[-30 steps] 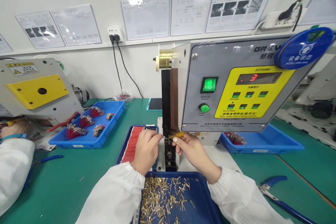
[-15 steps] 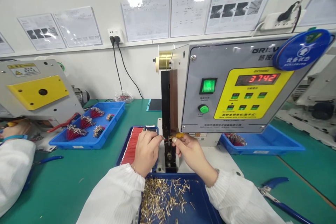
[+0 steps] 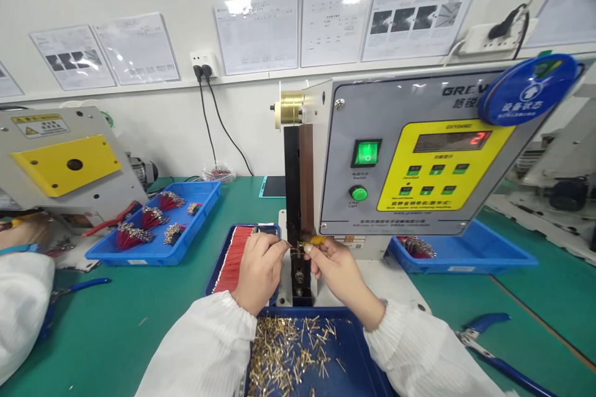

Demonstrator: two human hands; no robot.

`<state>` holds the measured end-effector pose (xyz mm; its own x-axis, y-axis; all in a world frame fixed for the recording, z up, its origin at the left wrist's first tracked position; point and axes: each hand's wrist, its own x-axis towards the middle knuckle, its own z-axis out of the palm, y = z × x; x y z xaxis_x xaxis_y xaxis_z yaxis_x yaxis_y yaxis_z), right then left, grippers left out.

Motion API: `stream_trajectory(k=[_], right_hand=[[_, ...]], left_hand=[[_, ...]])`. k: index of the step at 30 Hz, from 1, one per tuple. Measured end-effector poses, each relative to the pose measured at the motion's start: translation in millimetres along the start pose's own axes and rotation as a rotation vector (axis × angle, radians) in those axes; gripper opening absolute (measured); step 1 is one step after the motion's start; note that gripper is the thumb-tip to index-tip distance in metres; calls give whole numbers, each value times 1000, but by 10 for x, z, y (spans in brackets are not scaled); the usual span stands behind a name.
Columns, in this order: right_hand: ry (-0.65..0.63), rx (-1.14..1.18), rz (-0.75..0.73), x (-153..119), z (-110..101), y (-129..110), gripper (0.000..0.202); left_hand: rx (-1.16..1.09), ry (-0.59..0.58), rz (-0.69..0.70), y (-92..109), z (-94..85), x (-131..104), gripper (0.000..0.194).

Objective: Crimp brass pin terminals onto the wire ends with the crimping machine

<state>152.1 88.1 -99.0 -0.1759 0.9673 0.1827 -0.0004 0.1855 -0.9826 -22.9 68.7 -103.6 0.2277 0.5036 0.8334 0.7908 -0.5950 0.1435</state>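
Note:
My left hand [image 3: 261,267] pinches a thin wire at the front slot of the grey crimping machine [image 3: 328,155]. From the right, my right hand [image 3: 336,267] meets it there, fingers closed on a small part too small to make out; a yellow piece [image 3: 318,240] shows at its fingertips. Both fingertips nearly touch at the black upright column [image 3: 293,198]. A blue tray of red wires [image 3: 233,260] lies beside my left hand. Below both hands, a dark blue tray [image 3: 361,353] holds many loose gold pins [image 3: 284,353]. The display [image 3: 478,138] shows a red 2.
Left, a blue bin [image 3: 162,254] holds bundled red wires; a co-worker's sleeve [image 3: 23,310] and blue-handled pliers [image 3: 56,298] are beyond. Right, another blue bin [image 3: 488,260] stands behind blue-handled cutters [image 3: 493,360]. A dark tablet [image 3: 274,187] lies behind the column.
The display has gone from 3742 to 2. The co-worker's arm at the far left has shifted left. My hands stay almost in the same place.

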Motion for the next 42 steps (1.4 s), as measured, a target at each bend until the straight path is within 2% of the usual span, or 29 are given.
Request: stream_trajectory(k=[11,26,36,42], right_hand=[[15,-3,-20,-28,21,-14,36],[111,-252,-129,-80,81,27,26],[124,-288,-132,-93,76,1,26],[131,-252,-117,-75,118,20,29]], left_hand=[[13,-1,-1,6,-4,0,14],[54,-40,-19,4,11,-7,13],[45,-47,-19,2,5,-10,15],[-37,-31,-72,10,21,-22,12]])
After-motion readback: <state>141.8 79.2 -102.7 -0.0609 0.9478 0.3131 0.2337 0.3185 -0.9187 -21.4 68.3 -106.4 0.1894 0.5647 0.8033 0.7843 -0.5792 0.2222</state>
